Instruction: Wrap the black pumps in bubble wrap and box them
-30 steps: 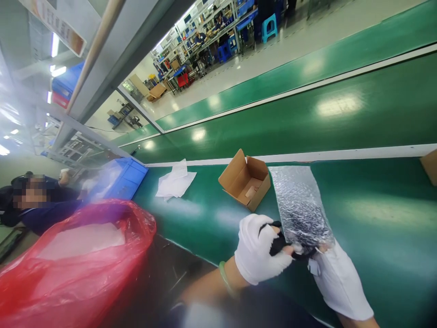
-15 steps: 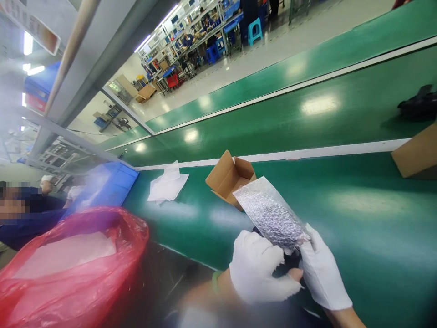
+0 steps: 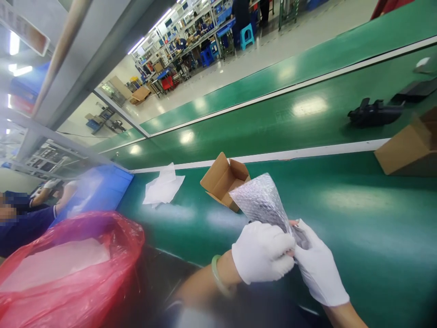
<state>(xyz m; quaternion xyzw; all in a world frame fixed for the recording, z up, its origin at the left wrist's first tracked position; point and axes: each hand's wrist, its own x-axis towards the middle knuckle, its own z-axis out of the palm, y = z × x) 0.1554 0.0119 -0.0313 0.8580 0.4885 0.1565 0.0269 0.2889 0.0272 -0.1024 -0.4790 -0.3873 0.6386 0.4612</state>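
Observation:
Both my hands wear white gloves and meet over the near edge of the green table (image 3: 375, 237). My left hand (image 3: 261, 252) is closed on the lower end of a silvery bubble-wrap bag (image 3: 257, 200). My right hand (image 3: 317, 266) grips the same end from the right, fingers pinched. The bag stands tilted up and to the left. A dark item shows only as a sliver between my hands. Just behind the bag an open small cardboard box (image 3: 223, 180) lies on its side.
White paper sheets (image 3: 163, 187) lie left of the box. A red plastic bag (image 3: 64, 269) and a blue bin (image 3: 102, 187) stand at the left, by a seated co-worker's sleeve (image 3: 25, 223). On the right are another cardboard box (image 3: 408, 148) and black devices (image 3: 373, 113) on the conveyor.
The bag has been lifted off the table and tilted upright to the left. The black item, visible in my left hand earlier, is now almost hidden. My view has shifted right.

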